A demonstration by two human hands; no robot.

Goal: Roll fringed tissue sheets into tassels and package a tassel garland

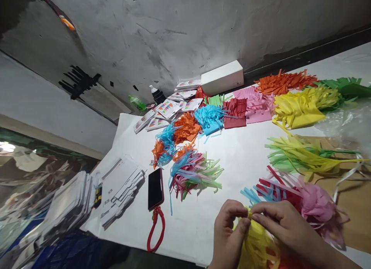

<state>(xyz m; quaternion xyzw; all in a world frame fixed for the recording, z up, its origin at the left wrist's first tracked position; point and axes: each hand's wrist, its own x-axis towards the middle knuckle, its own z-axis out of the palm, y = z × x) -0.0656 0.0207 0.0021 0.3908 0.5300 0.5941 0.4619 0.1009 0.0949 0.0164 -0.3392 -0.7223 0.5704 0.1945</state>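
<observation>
At the lower right, both hands meet over a yellow paper tassel [256, 244]. My left hand [230, 230] pinches its upper end between thumb and fingers. Fingertips of my right hand [278, 220] close on the same end from the other side. Yellow fringe hangs down below the hands, with some orange-red paper beneath it. Just behind my right hand lie a pink paper tassel [315, 199] and red and blue strips. A yellow-green tassel bunch [304, 155] rests farther back on brown paper.
Stacks of fringed tissue paper [301, 110] line the back. A mixed tassel pile [194, 174] lies mid-table beside a phone [155, 189] with a red strap. Printed packets [168, 108], a white box [222, 77] and bottles stand by the wall. White envelopes [123, 189] are at left.
</observation>
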